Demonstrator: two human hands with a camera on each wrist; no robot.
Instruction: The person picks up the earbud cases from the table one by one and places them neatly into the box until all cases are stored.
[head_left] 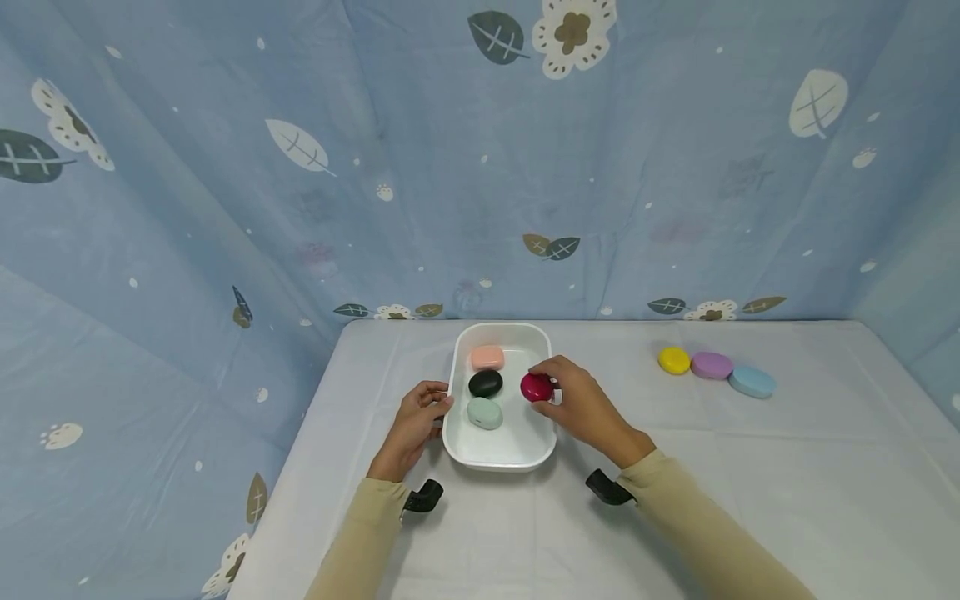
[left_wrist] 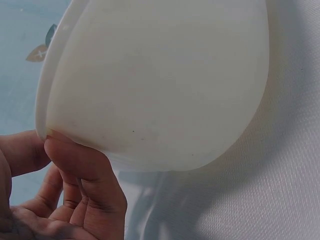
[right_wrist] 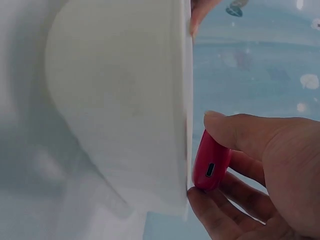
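Note:
My right hand pinches a glossy red earbud case between thumb and fingers, over the right side of a white tray. A small charging port shows on the red case in the right wrist view. At the tray's left side, my left hand holds the rim with thumb and forefinger. Inside the tray, a pink case, a black case and a mint-green case form a column along the left. In the left wrist view the tray's wall hides its contents.
To the right on the white-covered table, a yellow case, a purple case and a light-blue case lie in a slanting row. A blue patterned curtain hangs behind the table.

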